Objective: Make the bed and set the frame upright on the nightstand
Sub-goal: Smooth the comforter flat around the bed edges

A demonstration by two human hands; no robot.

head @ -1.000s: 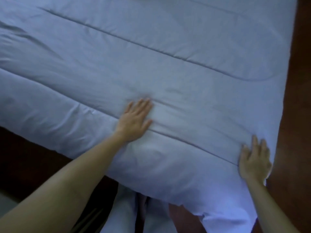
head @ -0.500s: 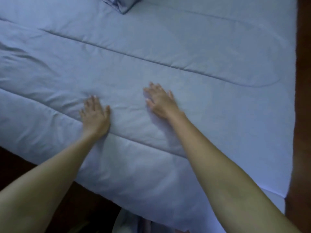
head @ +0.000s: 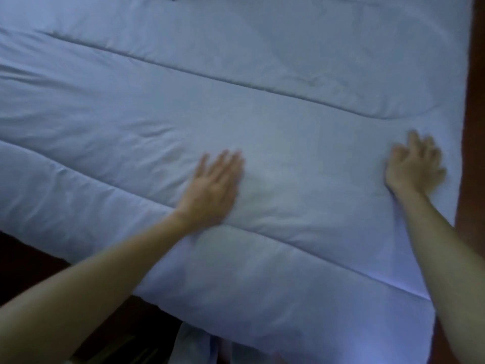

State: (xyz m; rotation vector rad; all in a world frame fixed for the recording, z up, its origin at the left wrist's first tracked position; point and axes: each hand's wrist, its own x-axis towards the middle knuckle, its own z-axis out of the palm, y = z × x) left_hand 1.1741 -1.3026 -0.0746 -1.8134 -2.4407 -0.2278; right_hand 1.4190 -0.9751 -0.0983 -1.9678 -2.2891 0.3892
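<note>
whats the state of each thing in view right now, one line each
duvet, spread out, creased at the left, near edge hanging over the side
left hand, flat on the duvet, fingers straight
right hand, on the duvet by its right edge, blurred, grip unclear

A pale blue quilted comforter covers the bed, with stitched seams running across it. The left hand lies flat on it, fingers straight and together, near the near edge and about midway along. The right hand presses the fabric just beside the right edge, its fingers spread and blurred. Reddish-brown floor borders that edge.
</note>
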